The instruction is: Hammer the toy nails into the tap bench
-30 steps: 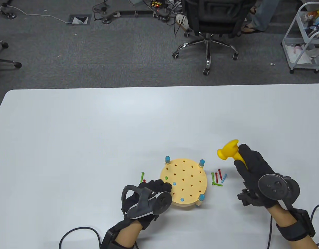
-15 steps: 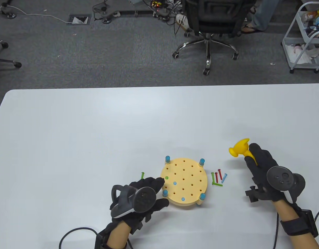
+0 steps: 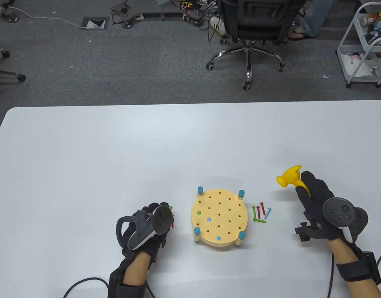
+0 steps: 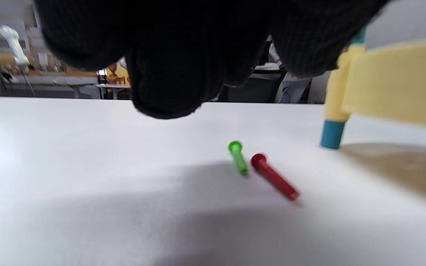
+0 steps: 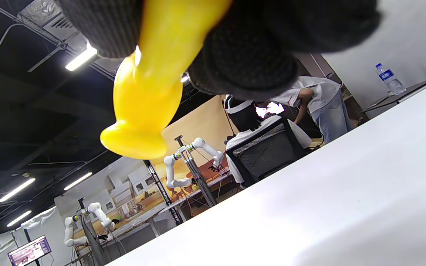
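Observation:
A round yellow tap bench [image 3: 220, 217] on blue-tipped legs stands at the table's front centre, with a green nail [image 3: 199, 213] and two blue nails [image 3: 208, 219] set in its holes. My left hand [image 3: 153, 217] hovers left of the bench above a loose green nail [image 4: 238, 157] and a red nail [image 4: 274, 177], touching neither; its fingers [image 4: 168, 74] hang curled over them and hold nothing. My right hand [image 3: 314, 198] grips the yellow toy hammer [image 3: 289, 176] by its handle, raised right of the bench; the hammer also shows in the right wrist view [image 5: 146, 96].
Several loose green, red and blue nails [image 3: 260, 212] lie just right of the bench. An office chair [image 3: 252, 28] and a white cart [image 3: 364, 43] stand on the carpet beyond the table's far edge.
My left hand left the bench's left edge and moved left and back over the loose nails. My right hand carried the hammer to the right, away from the bench.

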Demonstrator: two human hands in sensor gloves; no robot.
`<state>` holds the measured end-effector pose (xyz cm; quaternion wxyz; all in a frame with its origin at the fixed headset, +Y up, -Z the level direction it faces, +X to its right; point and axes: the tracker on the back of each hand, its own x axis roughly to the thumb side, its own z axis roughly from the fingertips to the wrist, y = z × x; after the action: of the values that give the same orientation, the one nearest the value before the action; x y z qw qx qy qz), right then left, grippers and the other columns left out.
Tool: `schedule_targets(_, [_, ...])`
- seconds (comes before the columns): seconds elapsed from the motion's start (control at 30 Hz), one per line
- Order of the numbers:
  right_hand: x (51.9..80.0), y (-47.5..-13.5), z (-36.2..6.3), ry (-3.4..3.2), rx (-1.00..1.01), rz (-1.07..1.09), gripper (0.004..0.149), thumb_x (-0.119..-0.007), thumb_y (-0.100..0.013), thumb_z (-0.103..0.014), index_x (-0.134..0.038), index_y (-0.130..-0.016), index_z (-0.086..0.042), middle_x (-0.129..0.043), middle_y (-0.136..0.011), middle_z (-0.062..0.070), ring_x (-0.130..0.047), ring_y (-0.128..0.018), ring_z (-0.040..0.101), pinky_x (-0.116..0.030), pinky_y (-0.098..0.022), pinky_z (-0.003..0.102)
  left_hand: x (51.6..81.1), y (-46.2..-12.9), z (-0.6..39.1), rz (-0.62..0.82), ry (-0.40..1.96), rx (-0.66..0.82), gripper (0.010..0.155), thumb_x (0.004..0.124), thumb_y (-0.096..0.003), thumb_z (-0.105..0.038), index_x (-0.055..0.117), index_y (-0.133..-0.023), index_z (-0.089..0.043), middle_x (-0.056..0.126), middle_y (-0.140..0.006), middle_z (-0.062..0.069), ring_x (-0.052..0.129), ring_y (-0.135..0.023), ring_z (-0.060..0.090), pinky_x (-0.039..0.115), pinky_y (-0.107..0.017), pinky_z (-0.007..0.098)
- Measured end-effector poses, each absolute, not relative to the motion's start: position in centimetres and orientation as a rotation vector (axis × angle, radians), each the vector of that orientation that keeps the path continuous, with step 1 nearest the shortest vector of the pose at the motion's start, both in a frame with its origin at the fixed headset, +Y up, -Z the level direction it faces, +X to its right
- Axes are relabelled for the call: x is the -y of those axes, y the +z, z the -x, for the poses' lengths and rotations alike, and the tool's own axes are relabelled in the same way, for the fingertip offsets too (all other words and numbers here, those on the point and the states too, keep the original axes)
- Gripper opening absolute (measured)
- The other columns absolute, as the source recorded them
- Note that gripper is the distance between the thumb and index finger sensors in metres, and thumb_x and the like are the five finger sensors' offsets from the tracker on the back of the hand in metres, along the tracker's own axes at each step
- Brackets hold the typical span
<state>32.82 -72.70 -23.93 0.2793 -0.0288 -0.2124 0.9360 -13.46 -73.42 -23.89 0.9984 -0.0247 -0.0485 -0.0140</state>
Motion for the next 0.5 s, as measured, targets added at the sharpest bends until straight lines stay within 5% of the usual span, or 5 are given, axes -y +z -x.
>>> schedule_targets(0.2, [72.9, -24.0, -32.9, 2.518, 0.555, 0.076, 0.06, -0.065, -0.046, -0.047, -0.066, -0.099, -0.019, -0.082, -0.08, 0.009, -0.095, -0.041, 0.016, -0.085, -0.027, 0.028, 75.4, -27.4, 10.7, 0.098, -0.228, -0.014, 0.053, 0.082, -0.0375, -0.045, 0.081, -0.085, -0.022, 0.097, -0.067, 0.009, 0.099, -0.045, 0.019, 0.082, -0.036, 0.041])
schedule_targets(0.5, [73.9, -24.6, -33.3, 2.526, 0.511, 0.106, 0.059, -0.065, -0.046, -0.047, -0.066, -0.099, -0.019, -0.082, -0.08, 0.01, -0.095, -0.041, 0.016, -0.085, -0.027, 0.028, 76.5, -29.1, 11.3, 0.184, -0.095, -0.155, 0.048, 0.089, -0.0354, -0.036, 0.085, -0.081, -0.019, 0.1, -0.059, 0.008, 0.103, -0.036, 0.013, 0.087, -0.027, 0.036])
